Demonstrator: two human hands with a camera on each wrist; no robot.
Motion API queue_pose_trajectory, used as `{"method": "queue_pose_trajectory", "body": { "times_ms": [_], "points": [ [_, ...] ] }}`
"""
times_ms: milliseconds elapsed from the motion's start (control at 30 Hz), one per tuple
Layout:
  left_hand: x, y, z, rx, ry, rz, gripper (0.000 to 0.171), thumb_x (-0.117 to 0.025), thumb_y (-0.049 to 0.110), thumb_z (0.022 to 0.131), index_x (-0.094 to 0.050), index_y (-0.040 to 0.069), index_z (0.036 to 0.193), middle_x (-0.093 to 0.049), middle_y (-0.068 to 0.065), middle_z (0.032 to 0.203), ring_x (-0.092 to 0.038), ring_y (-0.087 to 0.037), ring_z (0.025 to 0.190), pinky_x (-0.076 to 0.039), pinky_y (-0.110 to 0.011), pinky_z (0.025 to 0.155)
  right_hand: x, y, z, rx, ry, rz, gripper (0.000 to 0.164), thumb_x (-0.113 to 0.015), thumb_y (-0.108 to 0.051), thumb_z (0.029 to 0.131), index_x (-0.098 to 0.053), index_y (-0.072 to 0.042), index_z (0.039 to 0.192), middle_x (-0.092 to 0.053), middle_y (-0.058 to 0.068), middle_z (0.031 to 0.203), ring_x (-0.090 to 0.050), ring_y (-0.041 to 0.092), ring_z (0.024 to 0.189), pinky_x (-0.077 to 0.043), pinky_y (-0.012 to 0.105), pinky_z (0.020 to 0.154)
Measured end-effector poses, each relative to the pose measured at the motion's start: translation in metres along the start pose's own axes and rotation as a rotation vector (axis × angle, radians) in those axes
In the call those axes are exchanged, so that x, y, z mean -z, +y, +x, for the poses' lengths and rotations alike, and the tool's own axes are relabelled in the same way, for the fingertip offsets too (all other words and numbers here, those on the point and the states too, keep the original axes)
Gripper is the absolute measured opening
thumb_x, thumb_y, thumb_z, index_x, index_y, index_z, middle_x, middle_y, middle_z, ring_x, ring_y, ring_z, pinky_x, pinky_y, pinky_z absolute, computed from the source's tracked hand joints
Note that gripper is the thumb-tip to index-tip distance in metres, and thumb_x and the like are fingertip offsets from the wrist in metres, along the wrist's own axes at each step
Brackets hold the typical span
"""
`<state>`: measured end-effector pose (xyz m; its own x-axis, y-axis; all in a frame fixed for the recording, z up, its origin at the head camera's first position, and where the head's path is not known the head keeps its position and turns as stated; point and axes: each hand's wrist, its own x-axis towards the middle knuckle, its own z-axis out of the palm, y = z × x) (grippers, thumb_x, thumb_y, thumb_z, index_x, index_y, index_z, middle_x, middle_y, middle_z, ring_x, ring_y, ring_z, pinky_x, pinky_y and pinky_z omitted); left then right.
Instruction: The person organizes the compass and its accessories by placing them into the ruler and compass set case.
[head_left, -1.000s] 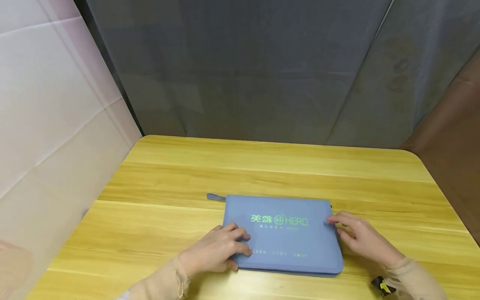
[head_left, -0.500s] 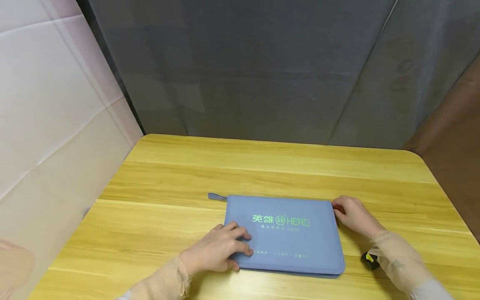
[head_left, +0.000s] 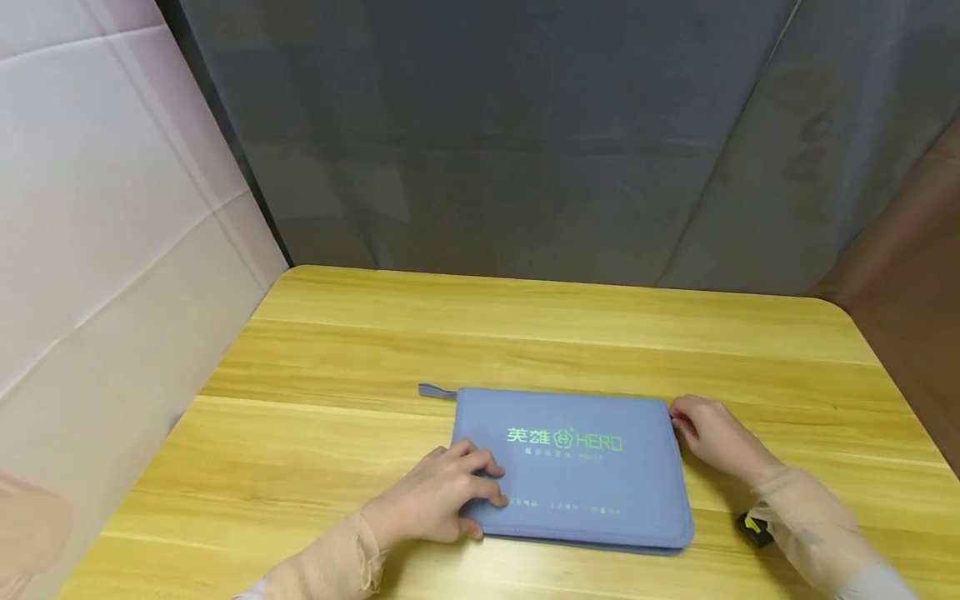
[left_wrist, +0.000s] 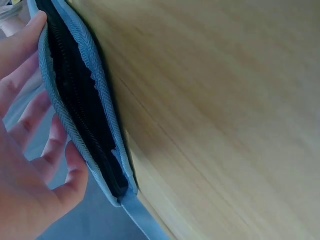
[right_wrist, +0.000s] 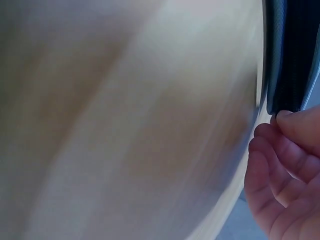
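A blue zip case [head_left: 581, 479] with green lettering lies flat on the table. My left hand [head_left: 442, 496] rests on its left end, fingers spread over the cover and thumb at the near left edge. Along the side of the case, the left wrist view shows a dark zipper band [left_wrist: 75, 100] between two blue edges. At the far right corner my right hand [head_left: 720, 437] pinches a small part at the zipper's end; in the right wrist view the thumb and fingertips [right_wrist: 285, 120] meet there and hide most of it. A blue strap loop [head_left: 437, 391] sticks out at the far left corner.
The wooden table [head_left: 337, 350] has rounded far corners. A grey curtain [head_left: 487, 142] stands behind it, a white sheet [head_left: 112, 208] at the left and a brown cloth [head_left: 915, 275] at the right. A black and yellow object [head_left: 753, 529] is by the right wrist.
My right hand has moved from the case's right side up to its far right corner, where it now pinches the zipper's end. My left hand stays on the cover.
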<state>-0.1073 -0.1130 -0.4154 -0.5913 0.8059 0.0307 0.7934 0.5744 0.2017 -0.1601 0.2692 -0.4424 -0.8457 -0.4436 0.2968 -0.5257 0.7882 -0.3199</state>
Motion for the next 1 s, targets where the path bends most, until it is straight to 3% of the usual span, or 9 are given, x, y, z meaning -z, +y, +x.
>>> {"method": "queue_pose_trajectory", "body": {
  "times_ms": [333, 500, 600, 700, 767, 900, 1000],
  "points": [
    [0.002, -0.001, 0.003, -0.007, -0.005, -0.017, 0.035, -0.078, 0.040, 0.064, -0.070, 0.030, 0.096, -0.056, 0.007, 0.112, -0.046, -0.013, 0.093, -0.044, -0.029, 0.074, 0.008, -0.003, -0.016, -0.010, -0.009, -0.052, 0.020, -0.060, 0.009, 0.076, -0.059, -0.011, 0.075, -0.056, -0.005, 0.073, -0.056, 0.009, 0.069, -0.048, 0.026, 0.059],
    [-0.007, -0.006, -0.004, -0.018, 0.153, -0.117, 0.036, -0.079, 0.039, 0.063, -0.069, 0.020, 0.092, -0.056, 0.005, 0.104, -0.047, -0.012, 0.097, -0.043, -0.030, 0.085, 0.009, -0.003, -0.022, 0.026, 0.002, -0.061, 0.022, -0.061, 0.010, 0.075, -0.058, -0.011, 0.075, -0.056, -0.006, 0.072, -0.056, 0.008, 0.068, -0.048, 0.026, 0.058],
    [-0.014, -0.007, -0.010, 0.005, 0.277, -0.205, 0.025, -0.077, 0.032, 0.069, -0.070, 0.016, 0.086, -0.055, 0.004, 0.098, -0.048, -0.011, 0.095, -0.044, -0.027, 0.085, 0.009, -0.005, -0.026, 0.039, 0.012, -0.062, 0.024, -0.061, 0.011, 0.074, -0.057, -0.012, 0.074, -0.057, -0.006, 0.072, -0.056, 0.007, 0.066, -0.048, 0.025, 0.057],
    [-0.017, -0.007, -0.013, 0.123, 0.346, -0.270, 0.025, -0.078, 0.023, 0.069, -0.068, 0.010, 0.088, -0.053, 0.002, 0.096, -0.049, -0.013, 0.093, -0.045, -0.028, 0.082, 0.010, -0.007, -0.030, 0.029, 0.007, -0.046, 0.025, -0.062, 0.012, 0.074, -0.057, -0.013, 0.075, -0.058, -0.007, 0.072, -0.057, 0.006, 0.066, -0.048, 0.024, 0.056],
    [-0.017, -0.006, -0.012, 0.266, 0.343, -0.304, 0.042, -0.081, 0.022, 0.065, -0.064, 0.003, 0.099, -0.051, -0.003, 0.100, -0.048, -0.017, 0.094, -0.045, -0.032, 0.082, 0.010, -0.009, -0.033, 0.013, -0.011, -0.029, 0.025, -0.062, 0.011, 0.075, -0.056, -0.013, 0.076, -0.058, -0.007, 0.072, -0.056, 0.005, 0.066, -0.047, 0.023, 0.055],
    [-0.012, -0.005, -0.010, 0.567, 0.225, -0.386, 0.084, -0.083, 0.032, 0.061, -0.046, -0.012, 0.122, -0.045, -0.019, 0.112, -0.046, -0.028, 0.100, -0.044, -0.041, 0.086, 0.008, -0.012, -0.036, -0.016, -0.025, -0.007, 0.025, -0.060, 0.011, 0.076, -0.054, -0.014, 0.076, -0.056, -0.007, 0.070, -0.050, 0.001, 0.063, -0.043, 0.022, 0.052],
    [-0.009, -0.007, -0.008, 0.667, 0.123, -0.467, 0.090, -0.081, 0.036, 0.063, -0.041, -0.017, 0.123, -0.041, -0.025, 0.118, -0.045, -0.033, 0.105, -0.042, -0.045, 0.089, 0.004, -0.014, -0.036, -0.025, 0.017, 0.005, 0.026, -0.060, 0.012, 0.075, -0.053, -0.012, 0.075, -0.054, -0.007, 0.067, -0.045, -0.001, 0.059, -0.040, 0.020, 0.049]
  ]
}}
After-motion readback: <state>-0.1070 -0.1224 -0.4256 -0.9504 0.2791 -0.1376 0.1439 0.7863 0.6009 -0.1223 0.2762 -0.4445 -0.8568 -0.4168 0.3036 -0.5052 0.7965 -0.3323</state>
